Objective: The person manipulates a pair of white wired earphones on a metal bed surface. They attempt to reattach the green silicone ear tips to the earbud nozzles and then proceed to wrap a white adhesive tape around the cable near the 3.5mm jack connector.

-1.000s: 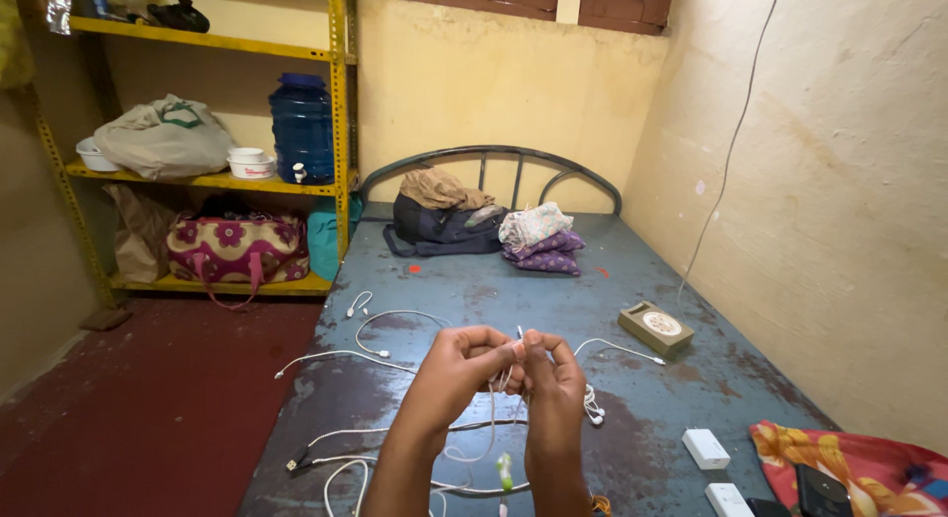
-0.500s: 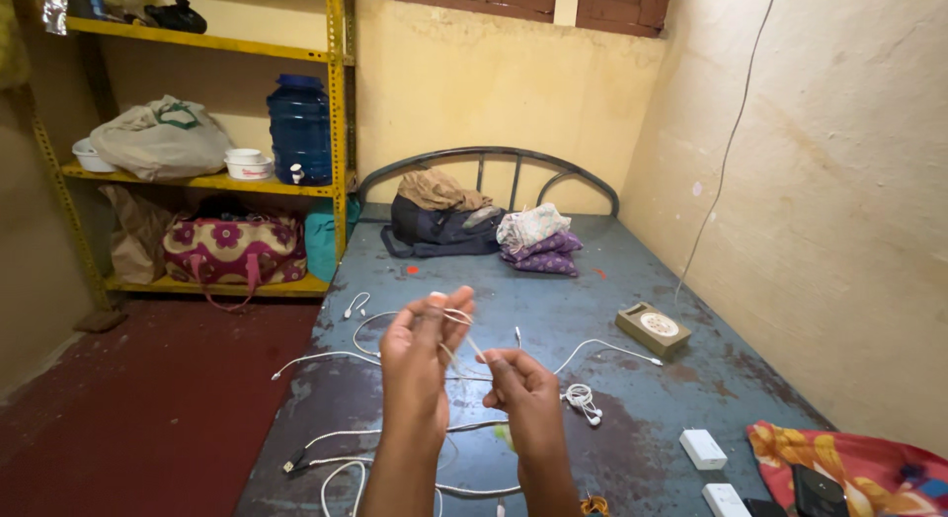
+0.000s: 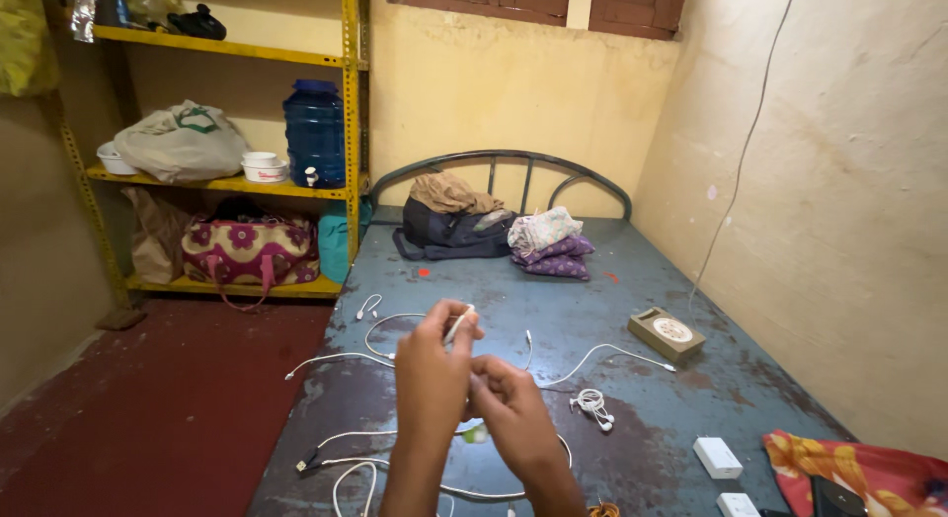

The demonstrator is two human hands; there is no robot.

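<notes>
Nearest of all, at the bottom edge, loops of white cable [image 3: 395,468] lie on the bare blue bed [image 3: 691,418]. To the right sit two small white chargers [image 3: 718,458] and a bright red and yellow cloth [image 3: 859,473] with a dark phone [image 3: 834,497] on it.

Just above those loops, the two hands are held up together over the bed. The left hand [image 3: 430,379] is raised higher, and its grip is closed on a thin white cord [image 3: 457,324] (the white tip sticks up past the fingers). The right hand [image 3: 513,413] sits lower and a bit to the right, touching the left one. Its fingers are curled in, but I cannot tell if they pinch the cord.

A little farther, a small bundle of white earphones [image 3: 592,405] lies to the right of the hands. More white cables [image 3: 592,354] spread over the middle of the bed. Near the right wall is a small flat box [image 3: 667,332] with a round white top.

At the far end, by the curved metal headboard [image 3: 504,161], rest a dark backpack [image 3: 449,231] and folded purple clothes [image 3: 553,250].

On the far left stands a yellow shelf [image 3: 351,132] with a blue water jug [image 3: 314,132] and a flowery bag [image 3: 247,252].
</notes>
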